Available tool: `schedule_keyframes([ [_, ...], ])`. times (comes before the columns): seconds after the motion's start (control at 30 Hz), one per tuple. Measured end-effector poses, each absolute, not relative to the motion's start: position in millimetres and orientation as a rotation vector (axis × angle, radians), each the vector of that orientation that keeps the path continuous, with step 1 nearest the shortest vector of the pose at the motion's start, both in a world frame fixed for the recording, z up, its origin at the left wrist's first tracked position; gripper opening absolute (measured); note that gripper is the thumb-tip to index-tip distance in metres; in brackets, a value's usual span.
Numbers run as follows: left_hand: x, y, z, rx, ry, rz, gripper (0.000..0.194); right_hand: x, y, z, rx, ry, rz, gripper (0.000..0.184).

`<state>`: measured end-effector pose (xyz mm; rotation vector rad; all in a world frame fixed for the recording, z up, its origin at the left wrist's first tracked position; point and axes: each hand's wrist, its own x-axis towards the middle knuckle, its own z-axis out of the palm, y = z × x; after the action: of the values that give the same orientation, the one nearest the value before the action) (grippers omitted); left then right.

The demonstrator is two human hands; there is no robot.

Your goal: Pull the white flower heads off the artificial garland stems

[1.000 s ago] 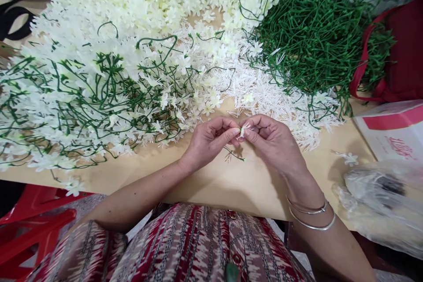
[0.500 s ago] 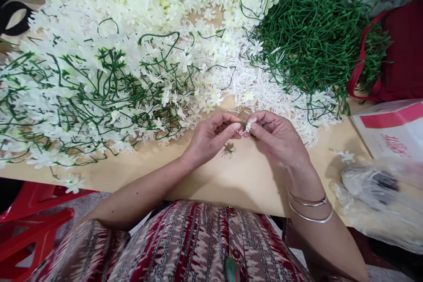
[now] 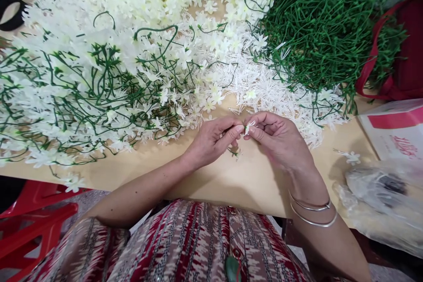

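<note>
I see the left hand (image 3: 211, 142) pinching a green artificial stem (image 3: 235, 154) and the right hand (image 3: 282, 142) clamping thumb and finger on white stamens (image 3: 251, 127) at its tip, above the tabletop (image 3: 231, 189).

Flower pile (image 3: 109, 70) on table (image 3: 228, 185), left of stem heap (image 3: 324, 31)

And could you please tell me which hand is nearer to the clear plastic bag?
Right. The right hand is to the left of the plastic bag, apart from it; the left hand is farther left, beyond the right.
</note>
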<state>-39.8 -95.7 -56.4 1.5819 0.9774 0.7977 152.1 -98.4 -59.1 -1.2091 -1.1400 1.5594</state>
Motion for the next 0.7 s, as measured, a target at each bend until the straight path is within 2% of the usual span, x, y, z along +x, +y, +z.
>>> schedule_keyframes([
  [0.3,-41.8,-93.6,-57.5,1.525,0.906,0.789,0.03,151.6,-97.1,-58.7,-1.191,-1.182,1.584,0.027],
  [0.53,-38.0,-92.3,-52.9,1.436,0.827,0.803,0.029,151.5,-96.8,-59.9,-1.132,-1.25,1.448,0.029],
  [0.63,-47.6,-86.5,-27.9,1.525,0.818,1.004,0.03,154.2,-98.3,-56.1,-1.114,-1.222,1.366,0.032],
  [0.7,-65.5,-81.3,-5.8,1.762,0.929,1.338,0.019,156.6,-99.6,-53.4,-1.131,-1.214,1.304,0.031],
])
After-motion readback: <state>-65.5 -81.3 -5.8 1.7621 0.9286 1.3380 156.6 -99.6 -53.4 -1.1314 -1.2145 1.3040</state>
